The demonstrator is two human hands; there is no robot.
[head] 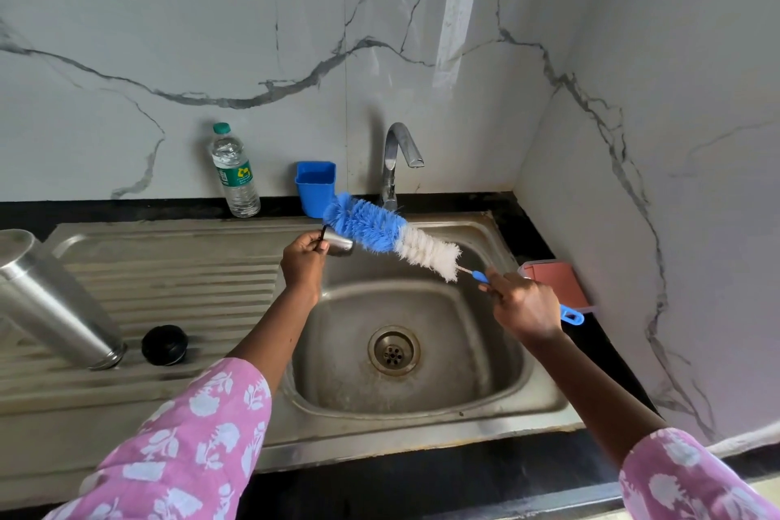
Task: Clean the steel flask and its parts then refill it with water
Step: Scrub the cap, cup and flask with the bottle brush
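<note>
I am holding the flask's small steel cup [339, 244] in my left hand [303, 262] over the sink [485, 405], so drips are falling in. My right hand [525, 306] is gripping the bottle brush [392, 234], its bristles touching the cup. The steel flask [55, 300] is lying mouth-down, draining left of the sink, its black stopper [164, 344] beside it.

blue-white brush [390, 236], pink floral sleeve [198, 431]
</note>
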